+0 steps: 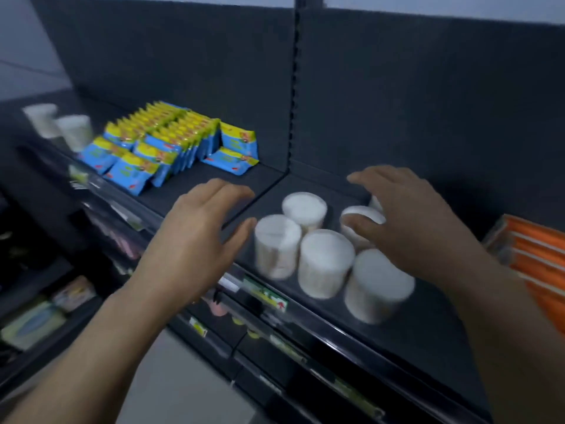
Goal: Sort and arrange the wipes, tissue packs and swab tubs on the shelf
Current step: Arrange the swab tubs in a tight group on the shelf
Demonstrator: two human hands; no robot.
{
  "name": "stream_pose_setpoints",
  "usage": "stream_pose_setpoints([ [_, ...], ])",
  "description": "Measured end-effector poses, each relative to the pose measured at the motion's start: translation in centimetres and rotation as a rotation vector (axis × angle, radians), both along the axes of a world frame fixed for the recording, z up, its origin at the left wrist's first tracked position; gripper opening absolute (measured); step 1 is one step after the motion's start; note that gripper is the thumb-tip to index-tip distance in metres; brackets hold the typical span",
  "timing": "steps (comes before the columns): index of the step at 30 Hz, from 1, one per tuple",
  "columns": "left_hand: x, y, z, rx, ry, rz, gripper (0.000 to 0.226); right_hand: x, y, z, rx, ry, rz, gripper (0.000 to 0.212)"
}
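Far left on the shelf (214, 179) stand two swab tubs (73, 131), blurred. Right of them, blue-and-yellow tissue packs (171, 142) sit in rows. The left hand (195, 228), fingers straight and holding nothing, is just left of a tub cluster (327, 263). The right hand (409, 221), well apart from it, spreads over the cluster's far tubs, thumb against one. Orange packs (538, 249) lie at the right edge.

Swab tubs (325, 263): eight, one half hidden. Blue-yellow packs (171, 139): too many to count.
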State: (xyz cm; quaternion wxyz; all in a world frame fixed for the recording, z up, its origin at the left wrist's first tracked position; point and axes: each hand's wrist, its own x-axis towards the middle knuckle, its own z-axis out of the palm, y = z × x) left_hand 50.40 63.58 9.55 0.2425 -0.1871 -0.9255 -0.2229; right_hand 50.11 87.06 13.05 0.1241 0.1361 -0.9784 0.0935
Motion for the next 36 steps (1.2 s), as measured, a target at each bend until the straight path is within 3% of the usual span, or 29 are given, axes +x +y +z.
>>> stream_pose_setpoints([
  [6,-1.0,-10.4,0.3,0.049,-0.013,0.095,0.027,-3.3,-10.7,0.2,-0.024,0.019,0.086,0.053],
  [14,-5.8,-22.1,-0.4,0.085,-0.029,0.073,0.027,-8.0,-22.7,-0.5,-0.009,0.014,0.082,0.052],
  [24,-14.0,-27.1,-1.6,0.103,-0.062,-0.001,0.025,-16.2,-29.2,-1.5,-0.043,-0.014,0.088,0.051],
  [36,-22.1,-32.9,-2.1,0.052,-0.023,0.154,0.024,-26.9,-36.0,-1.8,-0.068,-0.031,0.28,0.049],
])
